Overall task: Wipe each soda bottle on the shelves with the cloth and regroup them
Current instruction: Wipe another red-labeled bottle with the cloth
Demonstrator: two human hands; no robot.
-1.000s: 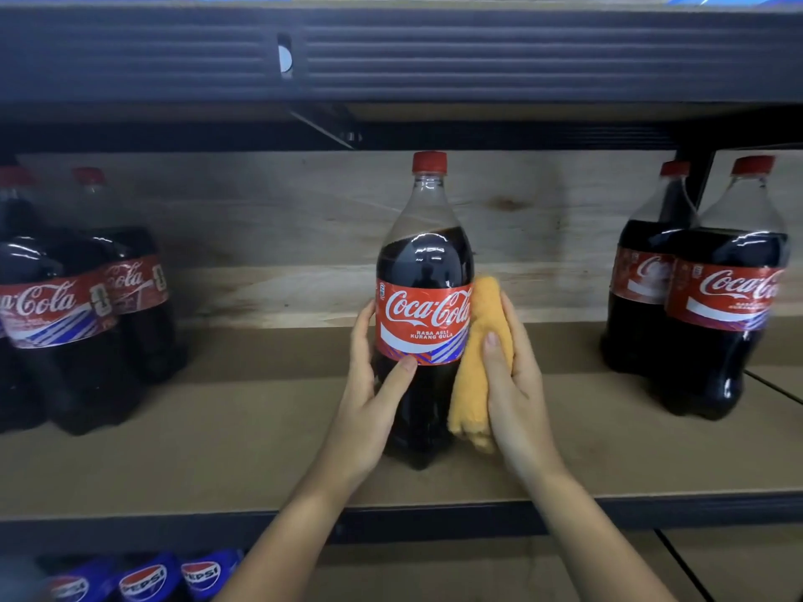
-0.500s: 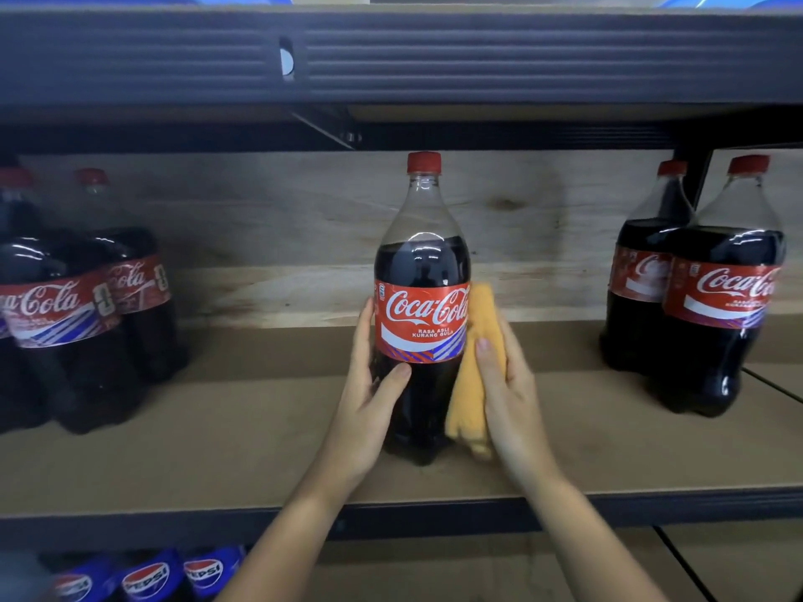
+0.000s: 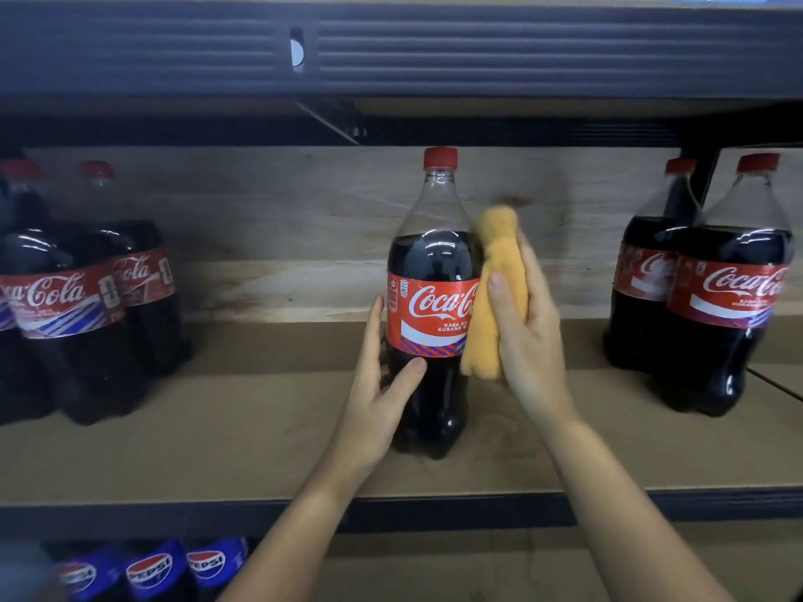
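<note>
My right hand (image 3: 528, 336) has slid the folded orange cloth (image 3: 495, 293) up the bottle (image 3: 428, 306), gripping it against the shoulder at two o'clock. My left hand (image 3: 378, 393) still clasps the smooth plastic bottle, upright mid-shelf (image 3: 217, 449).

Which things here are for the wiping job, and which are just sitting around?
For the job: middle Coca-Cola bottle, orange cloth, left hand gripping the bottle, right hand holding the cloth, Coca-Cola bottles left and right.

Just sitting: Pepsi bottles below, wooden back panel.
</note>
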